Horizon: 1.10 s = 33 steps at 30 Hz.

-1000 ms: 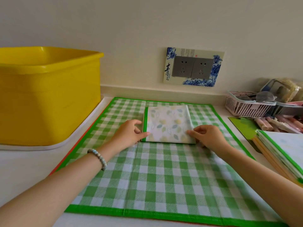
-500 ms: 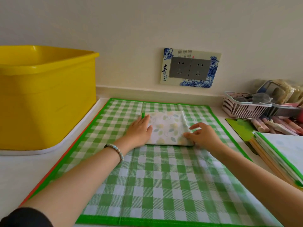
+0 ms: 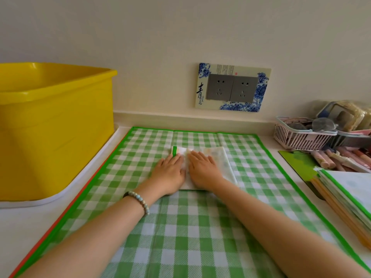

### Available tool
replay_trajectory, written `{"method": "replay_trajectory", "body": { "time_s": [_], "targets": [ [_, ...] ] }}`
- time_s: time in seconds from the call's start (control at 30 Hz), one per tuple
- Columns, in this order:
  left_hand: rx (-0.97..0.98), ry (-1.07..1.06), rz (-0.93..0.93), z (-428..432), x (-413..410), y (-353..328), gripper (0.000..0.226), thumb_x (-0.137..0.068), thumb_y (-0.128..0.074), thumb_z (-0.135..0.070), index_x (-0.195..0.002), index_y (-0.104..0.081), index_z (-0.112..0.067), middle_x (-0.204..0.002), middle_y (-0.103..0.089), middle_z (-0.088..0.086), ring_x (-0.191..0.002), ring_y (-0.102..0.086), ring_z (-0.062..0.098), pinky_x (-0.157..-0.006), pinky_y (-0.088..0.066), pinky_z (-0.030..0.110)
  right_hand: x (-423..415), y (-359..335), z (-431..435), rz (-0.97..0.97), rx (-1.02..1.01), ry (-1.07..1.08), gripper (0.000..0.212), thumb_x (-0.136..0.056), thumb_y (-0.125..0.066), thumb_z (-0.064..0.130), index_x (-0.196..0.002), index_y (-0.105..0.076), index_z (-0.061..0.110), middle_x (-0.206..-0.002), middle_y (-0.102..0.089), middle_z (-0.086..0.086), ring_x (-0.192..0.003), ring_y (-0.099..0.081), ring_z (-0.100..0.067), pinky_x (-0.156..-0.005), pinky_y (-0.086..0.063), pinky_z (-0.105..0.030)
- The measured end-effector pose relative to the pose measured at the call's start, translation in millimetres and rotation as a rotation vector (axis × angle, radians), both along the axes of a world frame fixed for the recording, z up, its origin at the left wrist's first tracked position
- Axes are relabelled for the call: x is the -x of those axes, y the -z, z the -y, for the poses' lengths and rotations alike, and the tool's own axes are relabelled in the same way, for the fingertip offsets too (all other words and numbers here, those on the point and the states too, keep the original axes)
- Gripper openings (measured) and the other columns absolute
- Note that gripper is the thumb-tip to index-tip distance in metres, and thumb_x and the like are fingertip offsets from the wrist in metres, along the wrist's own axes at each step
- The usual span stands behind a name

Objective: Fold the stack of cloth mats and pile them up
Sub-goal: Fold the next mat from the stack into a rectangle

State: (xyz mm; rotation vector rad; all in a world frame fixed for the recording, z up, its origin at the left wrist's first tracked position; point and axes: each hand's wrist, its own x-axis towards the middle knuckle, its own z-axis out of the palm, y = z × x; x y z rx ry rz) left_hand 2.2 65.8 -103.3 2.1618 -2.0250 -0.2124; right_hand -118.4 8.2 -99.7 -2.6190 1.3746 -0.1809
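A small folded mat [image 3: 221, 163], white with a pale leaf print and a green edge, lies on a large green-and-white checked mat [image 3: 200, 227] spread over the counter. My left hand [image 3: 169, 172] lies flat on the folded mat's left part, fingers together and stretched out. My right hand [image 3: 202, 170] lies flat beside it on the middle of the folded mat. Both palms press down and neither grips anything. A stack of unfolded mats [image 3: 349, 195] with green and orange edges lies at the right edge of the counter.
A big yellow plastic tub [image 3: 54, 127] stands on a white tray at the left. A pink wire basket [image 3: 301, 135] with small items, a green board and wrapped sticks sit at the back right. A double wall socket [image 3: 231, 88] is behind.
Both hands moved from the folded mat's side edges onto its top and now lie flat side by side. The camera has tilted and moved closer.
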Motion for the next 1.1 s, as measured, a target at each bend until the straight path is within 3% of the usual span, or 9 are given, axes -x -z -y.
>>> {"method": "replay_trajectory", "body": {
  "time_s": [0.3, 0.4, 0.5, 0.57, 0.63, 0.73, 0.93, 1.1],
  "targets": [
    [-0.01, 0.021, 0.004, -3, -2, -7, 0.056, -0.101, -0.019, -0.038, -0.152, -0.008, -0.017, -0.16, -0.002, -0.002, -0.146, -0.002, 0.014, -0.118, -0.005, 0.033, 61, 0, 15, -0.046, -0.024, 0.075, 0.069, -0.095, -0.016, 0.058, -0.151, -0.004, 0.018, -0.159, 0.002, 0.003, -0.145, 0.004, -0.011, -0.117, 0.003, -0.031],
    [-0.039, -0.01, 0.027, 7, 0, -16, 0.057, -0.1, -0.022, -0.044, -0.147, -0.025, -0.013, -0.155, -0.021, 0.003, -0.141, -0.021, 0.019, -0.112, -0.02, 0.036, 68, 0, 16, -0.049, -0.043, 0.089, 0.072, -0.094, -0.018, 0.06, -0.151, -0.002, 0.018, -0.159, 0.005, 0.003, -0.145, 0.005, -0.011, -0.118, 0.003, -0.03],
    [0.054, -0.056, 0.01, 28, 1, -27, 0.046, -0.1, -0.025, -0.04, -0.129, -0.041, -0.008, -0.136, -0.041, 0.008, -0.119, -0.042, 0.023, -0.096, -0.035, 0.035, 66, 0, 14, -0.049, -0.037, 0.088, 0.072, -0.095, -0.018, 0.058, -0.151, -0.001, 0.016, -0.159, 0.006, 0.002, -0.145, 0.006, -0.011, -0.118, 0.003, -0.03],
    [0.095, -0.054, -0.036, 38, -1, -25, 0.044, -0.101, -0.025, -0.034, -0.137, -0.034, -0.009, -0.144, -0.036, 0.009, -0.128, -0.037, 0.024, -0.104, -0.032, 0.037, 66, 1, 14, -0.047, -0.038, 0.088, 0.072, -0.095, -0.018, 0.058, -0.151, 0.0, 0.015, -0.159, 0.007, 0.002, -0.145, 0.007, -0.011, -0.117, 0.003, -0.03],
    [0.043, -0.037, -0.041, 42, -3, -16, 0.051, -0.102, -0.02, -0.032, -0.149, -0.016, -0.013, -0.157, -0.015, 0.005, -0.143, -0.015, 0.021, -0.116, -0.016, 0.039, 67, 0, 14, -0.051, -0.04, 0.083, 0.073, -0.095, -0.017, 0.059, -0.151, 0.001, 0.015, -0.159, 0.007, 0.002, -0.145, 0.007, -0.011, -0.117, 0.004, -0.031],
    [-0.012, -0.032, -0.019, 46, -8, -1, 0.053, -0.102, -0.012, -0.035, -0.152, -0.005, -0.02, -0.16, 0.002, -0.001, -0.146, 0.003, 0.017, -0.118, -0.001, 0.037, 64, -3, 18, -0.09, -0.056, 0.08, 0.072, -0.096, -0.018, 0.057, -0.151, -0.001, 0.014, -0.159, 0.005, 0.0, -0.146, 0.006, -0.014, -0.118, 0.004, -0.035],
    [-0.024, -0.048, 0.024, 54, -7, 4, 0.054, -0.101, -0.01, -0.037, -0.152, -0.001, -0.02, -0.159, 0.006, -0.003, -0.146, 0.006, 0.017, -0.117, 0.002, 0.038, 32, -18, 36, 0.058, 0.026, 0.009, 0.051, -0.102, -0.022, 0.031, -0.15, -0.013, 0.016, -0.158, -0.01, 0.0, -0.146, -0.005, -0.014, -0.116, 0.003, -0.037],
    [-0.016, -0.05, 0.021, 54, -8, 4, 0.055, -0.101, -0.009, -0.038, -0.152, 0.0, -0.019, -0.159, 0.009, -0.002, -0.146, 0.007, 0.016, -0.117, 0.002, 0.039, -2, -7, 46, -0.004, 0.003, -0.043, 0.05, -0.103, -0.017, 0.029, -0.15, -0.013, 0.014, -0.159, -0.01, -0.001, -0.146, -0.004, -0.015, -0.117, 0.002, -0.036]
  ]
}}
